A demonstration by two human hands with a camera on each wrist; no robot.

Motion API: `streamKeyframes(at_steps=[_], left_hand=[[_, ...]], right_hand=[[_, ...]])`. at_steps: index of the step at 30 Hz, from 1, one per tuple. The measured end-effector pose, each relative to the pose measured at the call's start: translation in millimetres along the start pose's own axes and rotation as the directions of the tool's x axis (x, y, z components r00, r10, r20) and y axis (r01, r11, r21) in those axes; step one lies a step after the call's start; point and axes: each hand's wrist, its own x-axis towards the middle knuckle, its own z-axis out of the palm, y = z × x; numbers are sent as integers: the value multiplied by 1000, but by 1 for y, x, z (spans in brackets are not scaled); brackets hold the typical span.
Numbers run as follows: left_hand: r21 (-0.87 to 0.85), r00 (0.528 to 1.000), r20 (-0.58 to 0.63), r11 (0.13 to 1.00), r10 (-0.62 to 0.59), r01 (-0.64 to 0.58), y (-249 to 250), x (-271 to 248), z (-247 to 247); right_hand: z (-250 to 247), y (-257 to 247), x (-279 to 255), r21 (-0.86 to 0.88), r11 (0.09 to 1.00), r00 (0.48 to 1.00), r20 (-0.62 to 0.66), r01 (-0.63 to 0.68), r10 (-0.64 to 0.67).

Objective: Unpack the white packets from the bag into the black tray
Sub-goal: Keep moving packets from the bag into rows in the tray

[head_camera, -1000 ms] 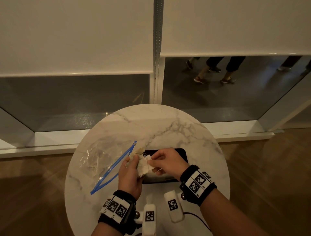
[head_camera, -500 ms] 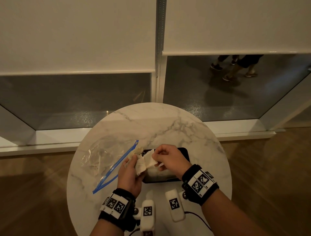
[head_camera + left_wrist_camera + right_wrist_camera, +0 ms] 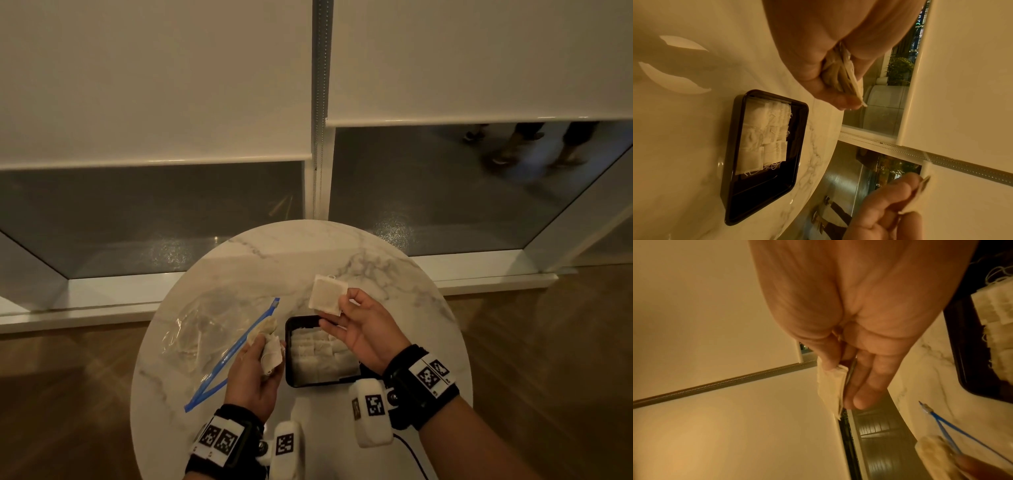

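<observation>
A black tray sits on the round marble table, with several white packets laid inside. My right hand is raised above the tray's far edge and pinches one square white packet by its corner. My left hand, left of the tray, grips a small bunch of white packets. The clear zip bag with a blue seal lies open on the table's left side.
The table's rim curves close around tray and bag. Behind it are a window sill, glass and lowered white blinds. Wooden floor surrounds the table. People's legs show beyond the glass at the upper right.
My right hand has pulled one packet free from the bunch and lifted it up and to the right, over the tray's far edge. My left hand has dropped slightly, still holding the rest.
</observation>
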Motion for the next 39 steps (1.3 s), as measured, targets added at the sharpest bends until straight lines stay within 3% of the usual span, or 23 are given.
streamKeyframes(at_steps=[3, 6, 11, 13, 17, 20, 25, 32, 35, 39], left_hand=[[3, 1000, 0, 1000, 4, -4, 0, 0, 0], [-2, 1000, 6, 1000, 5, -5, 0, -3, -1], [-1, 1000, -1, 1000, 24, -24, -6, -2, -12], [-20, 998, -38, 999, 40, -41, -8, 0, -18], [-13, 997, -70, 999, 29, -30, -9, -3, -23], [1, 998, -66, 1000, -1, 1, -8, -1, -25], [-7, 997, -81, 1000, 4, -4, -4, -5, -22], [-15, 995, -100, 999, 30, -31, -3, -7, -18], [-17, 994, -108, 999, 27, -29, -4, -7, -17], [-24, 996, -92, 1000, 12, -14, -5, -5, -15]], right_hand=[[-10, -2, 5, -249, 966, 992, -85, 74, -98], [-31, 0, 14, -572, 816, 975, -123, 84, -187], [-65, 9, 27, -606, 793, 935, -315, -64, -165], [-81, 17, 33, -712, 686, 914, -363, -146, -182], [-111, 39, 41, -891, 332, 916, -373, -310, -145], [-120, 52, 46, -917, 157, 918, -383, -366, -104], [-119, 60, 52, -922, 35, 919, -388, -386, -69], [-109, 64, 60, -907, -275, 947, -321, -318, -37], [-107, 64, 63, -881, -351, 946, -322, -317, -44], [-106, 62, 63, -877, -373, 952, -298, -303, -72]])
